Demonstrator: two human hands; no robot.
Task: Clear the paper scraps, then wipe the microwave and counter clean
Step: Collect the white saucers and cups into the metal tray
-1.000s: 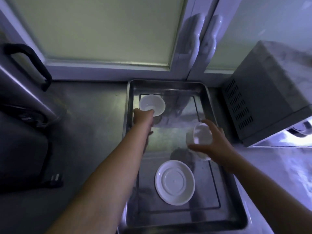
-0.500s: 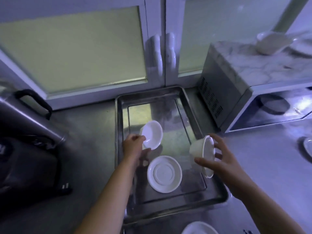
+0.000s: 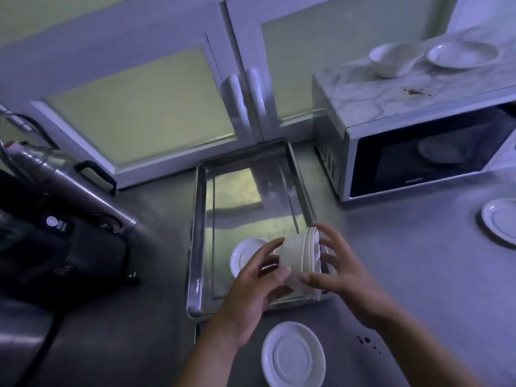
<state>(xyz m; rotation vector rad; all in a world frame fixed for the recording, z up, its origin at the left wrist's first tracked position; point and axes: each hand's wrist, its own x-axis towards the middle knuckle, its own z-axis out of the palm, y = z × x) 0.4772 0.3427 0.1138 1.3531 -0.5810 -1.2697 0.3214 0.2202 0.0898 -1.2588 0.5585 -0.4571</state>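
Both my hands hold a small stack of white bowls (image 3: 300, 262) on its side above the near end of the steel tray (image 3: 199, 219). My left hand (image 3: 257, 286) cups the stack's base. My right hand (image 3: 337, 270) grips its rims. A white saucer (image 3: 243, 254) lies in the tray under my left hand. The white microwave (image 3: 391, 141) stands at the right with a marble-patterned top bearing a red stain (image 3: 413, 92). Dark spots (image 3: 367, 342) mark the grey counter (image 3: 405, 261). No paper scraps show.
A bowl (image 3: 391, 58) and a plate (image 3: 463, 53) sit on the microwave. Saucers lie on the counter at the front (image 3: 293, 356) and the right edge (image 3: 501, 223). A steel appliance with a black handle (image 3: 95, 174) and a dark bag (image 3: 55, 247) fill the left. White cabinet doors (image 3: 139, 107) stand behind.
My left hand has brought its bowl over to the right hand's bowl, and the two now sit nested together. The view has shifted right, showing more of the microwave.
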